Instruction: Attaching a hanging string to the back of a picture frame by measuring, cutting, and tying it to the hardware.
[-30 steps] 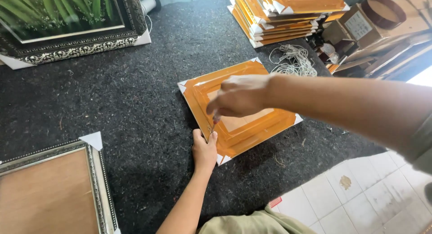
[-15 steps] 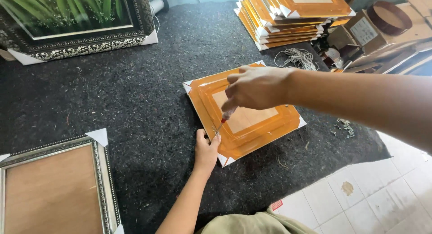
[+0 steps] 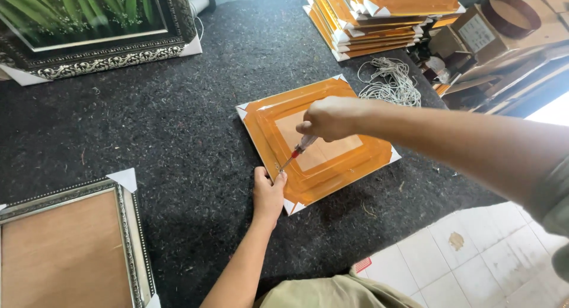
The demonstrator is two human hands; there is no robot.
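An orange picture frame (image 3: 332,166) lies face down on the dark felt table (image 3: 195,136), with white corner guards. My left hand (image 3: 268,193) rests at the frame's near left edge, fingers pinching something small there. My right hand (image 3: 331,117) hovers over the frame and grips a screwdriver (image 3: 298,151) with a clear handle and red collar. Its tip points down to the left edge, right beside my left fingers.
A silver frame with a brown back (image 3: 71,249) lies at the near left. A dark ornate framed picture (image 3: 95,29) sits far left. A stack of orange frames (image 3: 385,14), a bundle of white string (image 3: 388,83) and boxes (image 3: 504,41) stand at the far right. Tiled floor (image 3: 468,260) shows below the table edge.
My right hand has lifted slightly and the screwdriver now shows clearly, angled onto the frame's left edge by my left fingers. The view has shifted a little.
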